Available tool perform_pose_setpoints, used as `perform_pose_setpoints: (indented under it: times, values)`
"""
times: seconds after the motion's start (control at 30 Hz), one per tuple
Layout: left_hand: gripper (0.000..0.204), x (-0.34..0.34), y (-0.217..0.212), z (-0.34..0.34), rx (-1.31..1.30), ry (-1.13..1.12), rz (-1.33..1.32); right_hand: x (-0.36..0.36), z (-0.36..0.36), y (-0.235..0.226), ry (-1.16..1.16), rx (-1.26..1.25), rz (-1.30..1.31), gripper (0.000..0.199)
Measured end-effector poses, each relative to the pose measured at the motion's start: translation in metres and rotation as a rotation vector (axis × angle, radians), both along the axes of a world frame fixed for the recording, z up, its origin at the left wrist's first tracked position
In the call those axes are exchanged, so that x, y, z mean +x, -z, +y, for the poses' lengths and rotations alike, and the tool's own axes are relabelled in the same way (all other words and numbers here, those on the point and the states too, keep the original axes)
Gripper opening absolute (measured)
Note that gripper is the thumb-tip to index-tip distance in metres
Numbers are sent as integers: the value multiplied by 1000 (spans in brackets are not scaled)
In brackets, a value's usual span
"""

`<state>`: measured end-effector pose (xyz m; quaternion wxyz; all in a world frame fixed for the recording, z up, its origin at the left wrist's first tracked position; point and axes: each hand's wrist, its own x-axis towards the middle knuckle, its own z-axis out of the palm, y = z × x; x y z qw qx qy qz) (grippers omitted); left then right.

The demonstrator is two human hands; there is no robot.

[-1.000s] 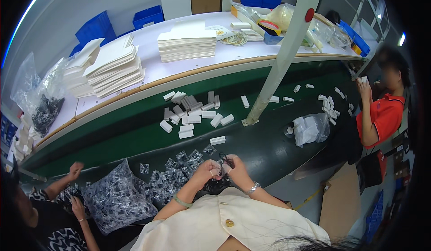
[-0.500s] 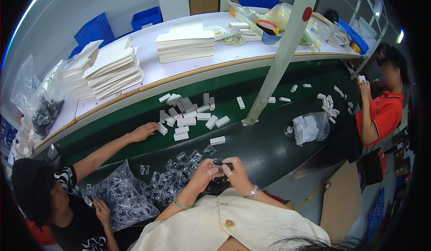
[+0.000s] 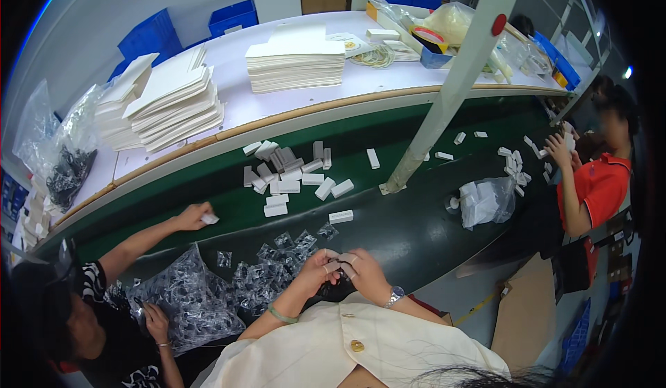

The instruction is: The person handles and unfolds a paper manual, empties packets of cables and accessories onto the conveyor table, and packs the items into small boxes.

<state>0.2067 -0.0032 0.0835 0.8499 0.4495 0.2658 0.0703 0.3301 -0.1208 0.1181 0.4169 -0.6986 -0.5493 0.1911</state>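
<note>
Close to my body, at the belt's near edge, my left hand (image 3: 316,268) and my right hand (image 3: 366,274) meet with fingers closed. Both pinch a small dark piece (image 3: 340,264), mostly covered by the fingers, so its kind is unclear. Pale finger covers show on some fingertips. Beneath the hands lies a dark, glossy heap (image 3: 337,291), partly hidden by them. To the left, many small clear packets with dark contents (image 3: 262,277) lie loose. Just beyond my hands rests a white box (image 3: 340,216).
A co-worker's hand (image 3: 195,216) at left holds a white box. A large clear bag of packets (image 3: 191,294) lies near them. White boxes (image 3: 290,175) cluster on the green belt (image 3: 173,200). A slanted post (image 3: 444,82) rises ahead. Another worker (image 3: 595,187) stands at right.
The co-worker's hand at left has drawn back toward its body with a white box from the cluster. My fingers have shifted slightly around the dark piece. The view has turned a little.
</note>
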Motion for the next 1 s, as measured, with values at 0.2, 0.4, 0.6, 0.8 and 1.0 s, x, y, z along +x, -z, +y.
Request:
perform_pose_setpoints:
  times: [0.2,0.4,0.6,0.8,1.0]
  values:
    - [12,2,14,14,-319,-1,84,-1,11,-7,-17,-110,-102,28]
    - [15,11,13,45,-351,186,113,11,18,34,52,-86,60,19]
    - [27,2,79,151,1295,55,510,36,14,55,260,-96,69,9]
    - [40,-18,109,216,1737,-123,809,39,13,65,280,-126,85,10]
    - [24,-16,94,204,1842,-100,717,34,21,75,288,-83,140,12]
